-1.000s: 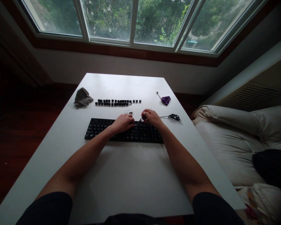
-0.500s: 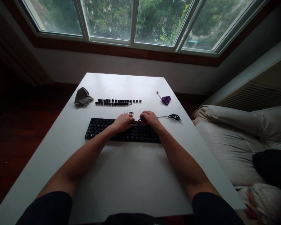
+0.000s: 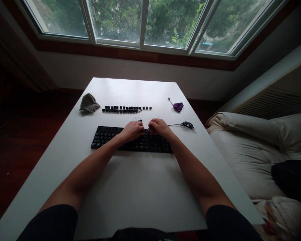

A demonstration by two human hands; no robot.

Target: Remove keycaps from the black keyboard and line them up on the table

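A black keyboard (image 3: 110, 137) lies across the middle of the white table (image 3: 140, 187). My left hand (image 3: 131, 131) rests on the keyboard's upper middle with its fingers curled down onto the keys. My right hand (image 3: 160, 127) is closed just to the right of it, pinching a thin wire tool whose tip points at the keys between the two hands. A row of loose black keycaps (image 3: 126, 109) sits beyond the keyboard. A small clear round dish (image 3: 137, 119) stands just behind my left hand.
A crumpled grey cloth (image 3: 88, 104) lies at the back left of the table. A purple brush (image 3: 177, 106) and a coiled black cable (image 3: 187, 125) lie at the right. A white sofa (image 3: 256, 157) stands right of the table, and windows run along the far wall.
My right hand has slid a little to the left along the keyboard, closer to my left hand. The left hand has stayed in place.
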